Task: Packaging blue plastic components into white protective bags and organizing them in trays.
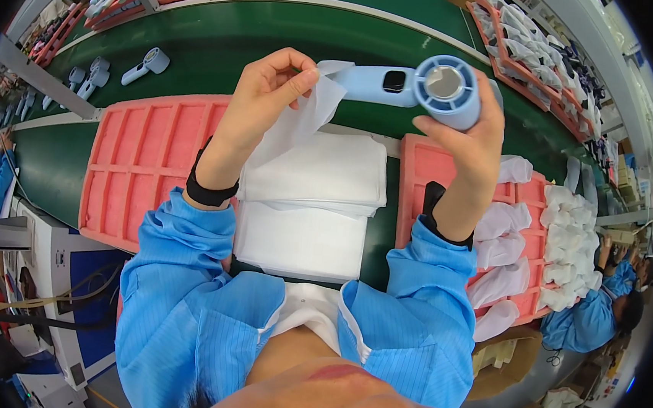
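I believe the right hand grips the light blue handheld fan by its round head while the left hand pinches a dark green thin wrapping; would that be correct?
Not quite: the thin wrapping is translucent white, as the head view shows. The right hand does grip the light blue handheld fan by its round head, and the left hand pinches the wrapping.

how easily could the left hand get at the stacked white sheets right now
Probably yes: the stacked white sheets lie close by, mostly uncovered, but the left hand is holding a loose sheet and would likely need to free its fingers first.
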The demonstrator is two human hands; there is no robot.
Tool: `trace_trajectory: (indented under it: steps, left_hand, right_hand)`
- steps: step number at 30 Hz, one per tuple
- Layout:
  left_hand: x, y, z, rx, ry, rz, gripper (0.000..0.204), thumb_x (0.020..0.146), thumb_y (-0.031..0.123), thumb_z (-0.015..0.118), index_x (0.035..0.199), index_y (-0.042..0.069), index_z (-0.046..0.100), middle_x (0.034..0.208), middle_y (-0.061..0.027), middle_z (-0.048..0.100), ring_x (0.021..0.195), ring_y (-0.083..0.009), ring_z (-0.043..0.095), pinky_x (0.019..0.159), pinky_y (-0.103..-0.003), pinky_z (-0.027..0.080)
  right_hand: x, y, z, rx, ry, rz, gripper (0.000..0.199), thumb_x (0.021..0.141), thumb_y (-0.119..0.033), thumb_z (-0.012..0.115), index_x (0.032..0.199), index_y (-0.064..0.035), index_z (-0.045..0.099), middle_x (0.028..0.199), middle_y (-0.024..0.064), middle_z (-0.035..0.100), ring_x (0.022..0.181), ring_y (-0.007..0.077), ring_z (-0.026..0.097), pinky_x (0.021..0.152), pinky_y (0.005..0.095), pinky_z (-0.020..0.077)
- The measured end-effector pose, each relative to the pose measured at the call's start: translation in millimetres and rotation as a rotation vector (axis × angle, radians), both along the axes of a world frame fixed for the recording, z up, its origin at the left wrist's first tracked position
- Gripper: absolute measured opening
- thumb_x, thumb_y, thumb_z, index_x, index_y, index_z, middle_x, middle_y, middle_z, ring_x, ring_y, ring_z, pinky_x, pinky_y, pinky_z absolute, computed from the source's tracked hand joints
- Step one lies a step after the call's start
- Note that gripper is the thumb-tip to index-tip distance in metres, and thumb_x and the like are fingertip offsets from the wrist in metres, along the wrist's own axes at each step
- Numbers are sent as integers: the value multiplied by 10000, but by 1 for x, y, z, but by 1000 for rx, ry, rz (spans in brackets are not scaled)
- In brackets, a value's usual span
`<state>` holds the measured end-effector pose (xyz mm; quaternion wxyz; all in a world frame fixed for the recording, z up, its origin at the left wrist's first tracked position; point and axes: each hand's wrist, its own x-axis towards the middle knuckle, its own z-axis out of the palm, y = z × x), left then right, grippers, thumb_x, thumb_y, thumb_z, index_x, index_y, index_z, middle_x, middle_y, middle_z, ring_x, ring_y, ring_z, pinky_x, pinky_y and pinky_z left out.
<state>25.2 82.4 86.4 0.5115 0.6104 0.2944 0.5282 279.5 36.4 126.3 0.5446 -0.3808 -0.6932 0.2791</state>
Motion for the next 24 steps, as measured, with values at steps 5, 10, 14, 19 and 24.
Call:
trace_trajectory:
  steps: [5,10,14,19,24]
  left_hand:
    - [-1,0,0,-25,50,-6,147,891,190,646,917,47,625,787,27,593,695,-31,512,592,-179,386]
    - [-5,1,2,-55,90,-16,158,888,197,651,915,43,627,771,29,592,682,-28,508,583,-175,382]
    - [-4,-1,4,-33,64,-18,146,892,189,645,911,46,625,751,29,587,672,-32,516,580,-169,382]
    - [-11,3,4,-148,1,7,142,908,195,621,921,54,610,780,28,590,697,-26,512,587,-171,379]
    - [-8,-2,4,-136,-200,-15,138,934,201,581,938,64,588,831,20,595,752,-36,520,639,-179,395]
  right_hand:
    - [4,-3,-2,91,102,-34,681,552,-11,845,1156,22,532,1017,58,620,935,125,591,833,256,466]
    - [4,-4,-4,164,162,-33,686,564,-71,877,1149,-3,527,1027,51,618,958,143,604,846,271,483]
    - [-4,-3,-3,141,178,34,663,575,-55,856,1144,8,521,1043,61,613,960,144,598,852,274,478]
    - [-11,0,-4,86,7,137,624,580,-30,819,1132,-11,529,1048,69,609,953,168,601,836,286,479]
    - [-28,0,-6,111,-195,75,625,554,5,809,1117,-20,540,1066,68,600,966,167,592,851,288,470]
